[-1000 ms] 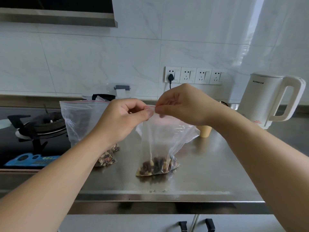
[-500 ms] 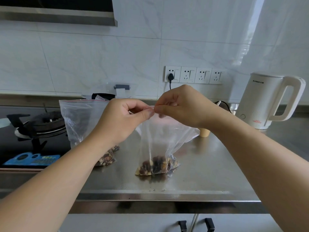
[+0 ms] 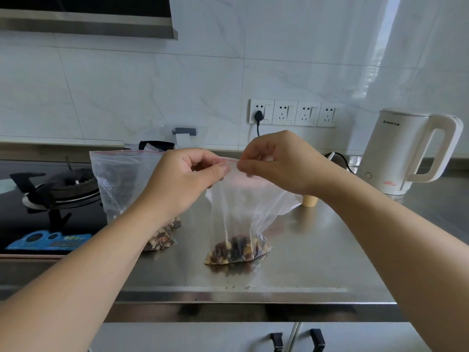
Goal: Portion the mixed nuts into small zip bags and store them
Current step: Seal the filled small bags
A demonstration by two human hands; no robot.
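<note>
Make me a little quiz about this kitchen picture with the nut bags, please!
1. True or false: both hands pinch the top edge of the front zip bag.
2. What stands at the far right of the counter? A) a toaster B) a white kettle C) a blender
3. Fill in: the second bag of nuts stands behind the ____ arm.

Key: 1. True: the left hand and the right hand pinch its red-lined zip strip. 2. B. 3. left.
</note>
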